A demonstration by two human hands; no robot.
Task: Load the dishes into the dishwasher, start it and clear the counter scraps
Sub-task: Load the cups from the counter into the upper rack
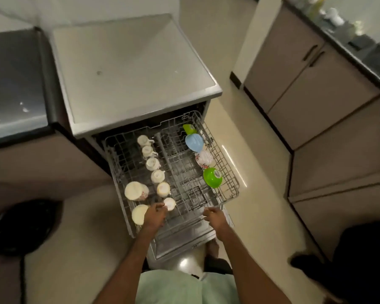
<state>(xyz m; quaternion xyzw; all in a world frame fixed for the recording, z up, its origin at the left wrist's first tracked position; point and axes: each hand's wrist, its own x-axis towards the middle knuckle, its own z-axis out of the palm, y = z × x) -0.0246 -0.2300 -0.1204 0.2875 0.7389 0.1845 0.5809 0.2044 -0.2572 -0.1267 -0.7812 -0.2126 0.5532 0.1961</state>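
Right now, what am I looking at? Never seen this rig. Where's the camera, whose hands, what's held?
No robot here: one camera on a person's head, looking down at their bare hands. The dishwasher is open with a rack pulled out. White cups line the rack's left side; bowls sit along the right. The left hand touches the front cup; the right hand is at the rack's front edge. Whether either truly grips is unclear. White scraps lie on the dark counter at left.
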